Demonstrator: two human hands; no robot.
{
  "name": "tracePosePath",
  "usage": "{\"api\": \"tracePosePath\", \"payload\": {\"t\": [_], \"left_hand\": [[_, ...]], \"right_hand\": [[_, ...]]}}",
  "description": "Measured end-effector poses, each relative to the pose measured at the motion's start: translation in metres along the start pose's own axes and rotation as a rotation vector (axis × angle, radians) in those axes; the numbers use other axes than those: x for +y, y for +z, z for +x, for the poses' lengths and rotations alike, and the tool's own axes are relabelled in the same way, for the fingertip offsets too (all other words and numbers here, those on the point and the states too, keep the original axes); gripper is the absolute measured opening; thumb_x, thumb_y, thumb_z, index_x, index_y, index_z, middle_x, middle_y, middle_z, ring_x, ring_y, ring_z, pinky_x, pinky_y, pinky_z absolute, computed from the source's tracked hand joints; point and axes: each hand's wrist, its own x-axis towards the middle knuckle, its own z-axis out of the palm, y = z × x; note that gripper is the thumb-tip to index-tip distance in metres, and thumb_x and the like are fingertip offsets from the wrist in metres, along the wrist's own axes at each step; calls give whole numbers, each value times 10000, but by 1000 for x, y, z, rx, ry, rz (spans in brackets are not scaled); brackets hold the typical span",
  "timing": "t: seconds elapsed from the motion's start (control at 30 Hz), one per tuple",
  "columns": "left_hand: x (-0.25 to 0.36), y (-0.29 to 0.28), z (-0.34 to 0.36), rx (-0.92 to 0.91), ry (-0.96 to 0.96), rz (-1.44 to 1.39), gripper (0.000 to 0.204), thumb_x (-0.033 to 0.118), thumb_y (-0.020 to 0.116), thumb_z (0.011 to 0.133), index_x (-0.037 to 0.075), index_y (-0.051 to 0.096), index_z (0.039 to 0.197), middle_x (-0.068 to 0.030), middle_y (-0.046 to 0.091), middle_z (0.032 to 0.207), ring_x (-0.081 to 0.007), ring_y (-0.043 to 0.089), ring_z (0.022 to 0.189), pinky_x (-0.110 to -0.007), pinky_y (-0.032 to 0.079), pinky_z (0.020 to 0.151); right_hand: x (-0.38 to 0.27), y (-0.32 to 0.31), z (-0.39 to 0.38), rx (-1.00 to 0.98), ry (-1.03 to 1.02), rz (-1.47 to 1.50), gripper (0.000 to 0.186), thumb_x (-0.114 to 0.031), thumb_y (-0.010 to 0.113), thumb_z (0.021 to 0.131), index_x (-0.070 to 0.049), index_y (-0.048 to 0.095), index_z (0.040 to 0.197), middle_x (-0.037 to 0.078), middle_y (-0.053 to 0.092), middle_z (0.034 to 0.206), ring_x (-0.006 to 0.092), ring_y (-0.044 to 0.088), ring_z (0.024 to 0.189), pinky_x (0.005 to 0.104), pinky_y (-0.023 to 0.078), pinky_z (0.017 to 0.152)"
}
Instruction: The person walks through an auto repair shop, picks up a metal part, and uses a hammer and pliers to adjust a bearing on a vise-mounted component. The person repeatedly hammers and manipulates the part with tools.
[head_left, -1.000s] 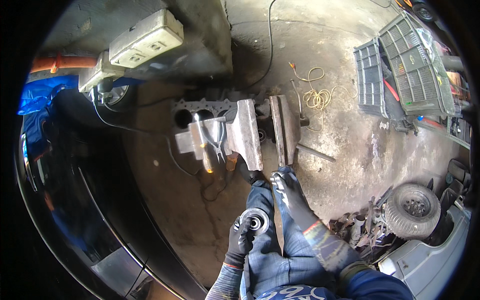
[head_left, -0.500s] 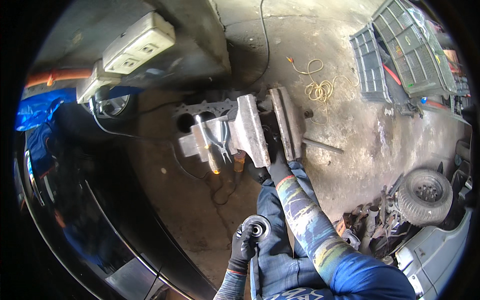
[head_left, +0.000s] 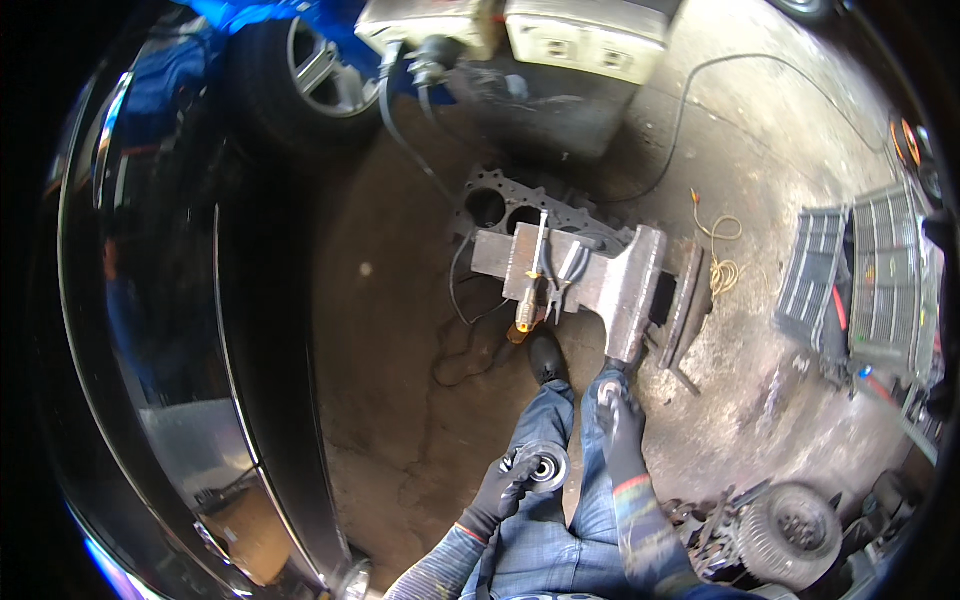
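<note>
In the lower middle, my left hand, in a dark glove, is closed on a round metal pulley with a hole at its centre. My right hand, also gloved, is over my right leg below the bench vise. Its fingers are closed around a small pale metal piece whose exact kind I cannot make out. The vise jaws stand apart. On the vise's flat back part lie a screwdriver with a yellowish handle and pliers.
An engine block sits behind the vise. Above it are outlet boxes with cords. A black car stands at left. Crates, a coiled cord and a small wheel are at right.
My right hand has come out from between the vise jaws and back toward me; a small metal piece now shows in it. The left hand keeps the pulley. The view has shifted left.
</note>
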Motion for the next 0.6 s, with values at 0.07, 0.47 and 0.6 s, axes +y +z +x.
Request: {"api": "tracePosePath", "payload": {"t": [0.07,0.47,0.6], "left_hand": [[-3,-6,-4,45,13,-23,372,367,705,1033,37,677,1201,28,701,958,-24,577,722,-200,446,591],[-26,-28,-11,148,109,-198,398,365,698,1033,21,674,1231,15,698,1016,-63,616,851,-238,508,730],[-29,-28,-15,162,71,-186,387,395,717,1017,53,683,1195,44,670,935,-33,565,734,-214,454,615]], "right_hand": [[-13,-7,-34,-120,-160,-328,237,-278,764,964,-55,685,985,1,654,794,141,642,675,281,496,622],[-177,255,30,-374,-1658,-1661,184,-254,720,897,-109,714,1011,147,660,1168,350,544,1293,536,354,1177],[-179,287,56,-296,-1588,-1987,217,-239,761,837,-110,743,1010,157,667,1241,344,535,1336,500,337,1195]]}}
